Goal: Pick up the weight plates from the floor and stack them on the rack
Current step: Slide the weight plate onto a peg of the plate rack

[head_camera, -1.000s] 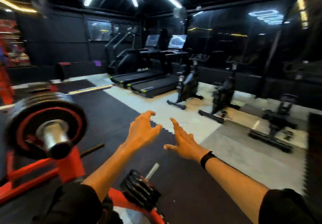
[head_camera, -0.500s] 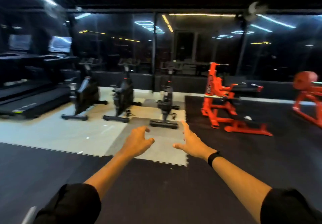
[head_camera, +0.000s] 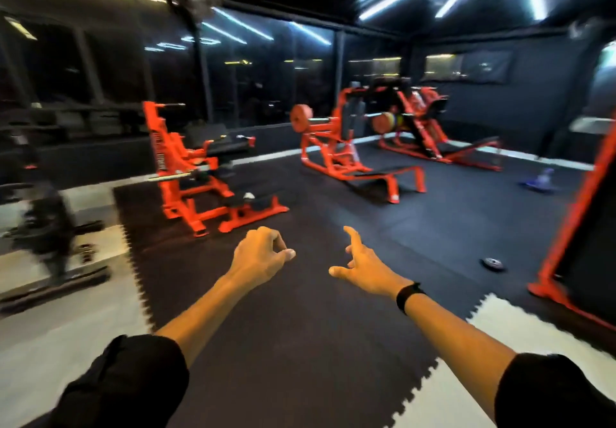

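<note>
Room: dark gym with black walls, glossy glass panels and strip lights overhead.
Floor: black rubber mat (head_camera: 333, 327) of interlocking tiles with jigsaw-toothed edges, beside pale grey tiles (head_camera: 50, 344).
Weight plate: one small, round, dark disc (head_camera: 492, 263) with a centre hole lies flat on the black mat, to the right, near an orange frame foot (head_camera: 546, 289).
Machines: orange painted steel frames (head_camera: 186, 174); one farther machine (head_camera: 336, 147) carries an orange round plate (head_camera: 300, 117) on its peg.
Left hand: (head_camera: 258, 256) held out in the air, fingers loosely curled, holding nothing.
Right hand: (head_camera: 363, 266) held out, fingers spread, forefinger extended, empty; black band (head_camera: 408, 294) on the wrist.
Sleeves: black fabric (head_camera: 126, 381).
</note>
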`<action>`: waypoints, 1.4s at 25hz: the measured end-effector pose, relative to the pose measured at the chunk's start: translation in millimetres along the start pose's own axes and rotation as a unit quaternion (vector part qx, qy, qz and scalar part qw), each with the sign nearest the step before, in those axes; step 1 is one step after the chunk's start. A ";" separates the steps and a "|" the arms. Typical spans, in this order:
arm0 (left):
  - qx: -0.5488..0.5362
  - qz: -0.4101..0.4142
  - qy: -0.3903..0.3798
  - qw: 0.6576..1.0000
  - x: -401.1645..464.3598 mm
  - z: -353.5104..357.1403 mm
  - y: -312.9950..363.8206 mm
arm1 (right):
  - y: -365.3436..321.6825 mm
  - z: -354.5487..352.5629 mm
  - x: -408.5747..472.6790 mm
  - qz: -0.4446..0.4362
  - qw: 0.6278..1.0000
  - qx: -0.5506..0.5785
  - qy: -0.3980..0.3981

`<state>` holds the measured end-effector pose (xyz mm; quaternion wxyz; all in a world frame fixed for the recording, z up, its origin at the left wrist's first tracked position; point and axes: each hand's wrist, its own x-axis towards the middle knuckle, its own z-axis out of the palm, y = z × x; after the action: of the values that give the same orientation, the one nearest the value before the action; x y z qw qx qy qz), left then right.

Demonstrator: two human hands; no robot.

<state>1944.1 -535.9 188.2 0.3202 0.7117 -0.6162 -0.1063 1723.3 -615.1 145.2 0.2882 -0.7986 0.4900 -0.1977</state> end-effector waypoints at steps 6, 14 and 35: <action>-0.029 0.141 -0.081 0.986 146.4 94.7 45.2 | 84.3 -66.8 75.6 0.080 0.994 -0.033 0.074; -0.098 0.199 -0.151 0.963 343.7 174.9 72.6 | 138.5 -136.2 200.1 0.148 0.977 -0.041 0.148; -0.131 0.242 -0.278 0.920 705.1 437.7 224.3 | 412.1 -327.8 450.5 0.300 0.923 0.040 0.239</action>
<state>1677.4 -1352.4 153.3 0.2422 0.4340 -0.8147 -0.2987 1450.6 -1252.1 138.4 0.2396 -0.5309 0.7528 -0.3065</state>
